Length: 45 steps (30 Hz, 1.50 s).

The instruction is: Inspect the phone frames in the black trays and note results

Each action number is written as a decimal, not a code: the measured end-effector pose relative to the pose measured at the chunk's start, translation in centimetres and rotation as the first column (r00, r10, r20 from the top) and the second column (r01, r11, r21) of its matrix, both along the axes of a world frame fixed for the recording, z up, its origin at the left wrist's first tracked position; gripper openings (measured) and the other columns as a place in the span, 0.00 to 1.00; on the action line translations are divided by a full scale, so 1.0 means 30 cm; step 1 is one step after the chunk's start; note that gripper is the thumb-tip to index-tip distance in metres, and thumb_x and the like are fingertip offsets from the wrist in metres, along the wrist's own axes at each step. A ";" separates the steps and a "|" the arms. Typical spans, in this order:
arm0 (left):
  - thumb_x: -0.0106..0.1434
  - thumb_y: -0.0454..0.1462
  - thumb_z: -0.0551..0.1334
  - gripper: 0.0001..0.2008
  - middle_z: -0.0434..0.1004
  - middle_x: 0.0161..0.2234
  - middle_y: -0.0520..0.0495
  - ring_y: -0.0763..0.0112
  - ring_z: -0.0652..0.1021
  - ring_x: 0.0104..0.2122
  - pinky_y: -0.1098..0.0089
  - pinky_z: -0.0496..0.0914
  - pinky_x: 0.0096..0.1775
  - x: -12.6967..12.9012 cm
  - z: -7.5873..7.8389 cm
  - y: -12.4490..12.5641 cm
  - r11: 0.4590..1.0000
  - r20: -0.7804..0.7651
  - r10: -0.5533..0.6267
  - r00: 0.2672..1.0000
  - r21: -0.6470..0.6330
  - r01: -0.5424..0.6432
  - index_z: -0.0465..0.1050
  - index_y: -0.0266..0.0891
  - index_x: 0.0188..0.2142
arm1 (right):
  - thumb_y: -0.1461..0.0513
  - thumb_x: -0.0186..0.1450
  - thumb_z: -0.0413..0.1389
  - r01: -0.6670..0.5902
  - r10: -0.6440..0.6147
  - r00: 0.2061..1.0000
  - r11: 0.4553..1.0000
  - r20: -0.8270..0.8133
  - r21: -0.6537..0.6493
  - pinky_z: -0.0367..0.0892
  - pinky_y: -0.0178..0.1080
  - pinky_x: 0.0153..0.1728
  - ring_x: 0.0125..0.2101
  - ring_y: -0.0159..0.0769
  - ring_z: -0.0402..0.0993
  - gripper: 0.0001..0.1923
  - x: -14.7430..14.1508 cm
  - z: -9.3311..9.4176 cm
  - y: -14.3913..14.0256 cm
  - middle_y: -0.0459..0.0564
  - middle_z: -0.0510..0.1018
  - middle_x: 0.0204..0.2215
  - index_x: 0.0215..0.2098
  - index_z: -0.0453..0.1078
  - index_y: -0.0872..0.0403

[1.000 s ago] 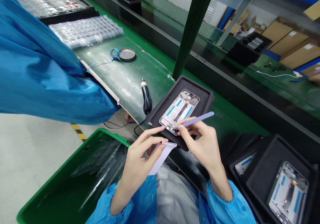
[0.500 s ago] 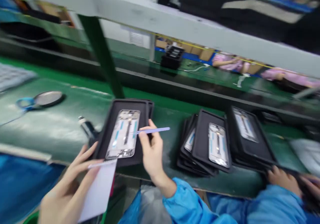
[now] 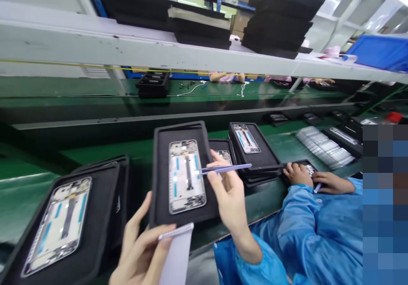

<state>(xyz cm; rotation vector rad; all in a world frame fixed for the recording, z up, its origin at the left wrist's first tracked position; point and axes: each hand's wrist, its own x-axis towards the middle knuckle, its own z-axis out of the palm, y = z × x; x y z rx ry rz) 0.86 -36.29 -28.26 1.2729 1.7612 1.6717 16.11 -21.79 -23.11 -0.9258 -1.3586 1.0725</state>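
Note:
A black tray (image 3: pixel 161 200) with a phone frame (image 3: pixel 183 187) lying in it is between my hands. My left hand (image 3: pixel 140 251) is closed on a white sheet (image 3: pixel 177 255) folded at its top edge, with fingers at the tray's lower left edge. My right hand (image 3: pixel 231 196) pinches lavender tweezers (image 3: pixel 236 167), tips over the frame's right side, and grips the tray's right edge. At left, another tray stack (image 3: pixel 102 234) carries a phone frame (image 3: pixel 60 221). Behind my right hand, a second phone frame (image 3: pixel 225 155) is partly hidden.
A tray stack (image 3: pixel 264 157) with a phone frame stands to the right. A co-worker's hands (image 3: pixel 298 173) are at a smaller tray beyond it. Wrapped flat pieces (image 3: pixel 323 147) lie farther right. A white shelf beam (image 3: pixel 127 49) crosses above the green bench (image 3: pixel 261 208).
The view has swung right. My hands have carried the tray with its phone frame rightward off the left stack, uncovering another frame there. The tweezers and white sheet stay in my hands.

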 end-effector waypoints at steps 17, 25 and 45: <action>0.74 0.54 0.70 0.19 0.92 0.35 0.44 0.63 0.88 0.28 0.73 0.80 0.26 0.061 0.071 0.078 0.984 0.352 0.034 0.935 -0.173 0.029 0.89 0.42 0.46 | 0.65 0.74 0.68 -0.276 0.256 0.959 0.938 0.120 0.211 0.90 0.45 0.45 0.41 0.47 0.94 0.08 0.067 -0.023 -0.099 0.51 0.93 0.43 0.49 0.85 0.46; 0.68 0.44 0.77 0.07 0.91 0.30 0.50 0.68 0.89 0.26 0.80 0.80 0.28 0.039 0.119 0.034 0.977 0.304 0.209 0.930 -0.027 -0.211 0.90 0.44 0.37 | 0.74 0.69 0.67 -0.388 0.360 0.921 0.831 0.145 0.399 0.91 0.47 0.49 0.46 0.49 0.94 0.23 -0.016 -0.032 -0.118 0.49 0.94 0.45 0.55 0.84 0.44; 0.67 0.34 0.73 0.06 0.91 0.30 0.54 0.73 0.89 0.28 0.84 0.78 0.32 0.016 0.110 0.018 0.970 0.255 0.226 0.940 0.032 -0.242 0.91 0.46 0.35 | 0.76 0.68 0.66 -0.450 0.352 0.892 0.739 0.283 0.501 0.90 0.40 0.46 0.41 0.45 0.95 0.18 -0.048 0.008 -0.134 0.51 0.94 0.41 0.49 0.84 0.50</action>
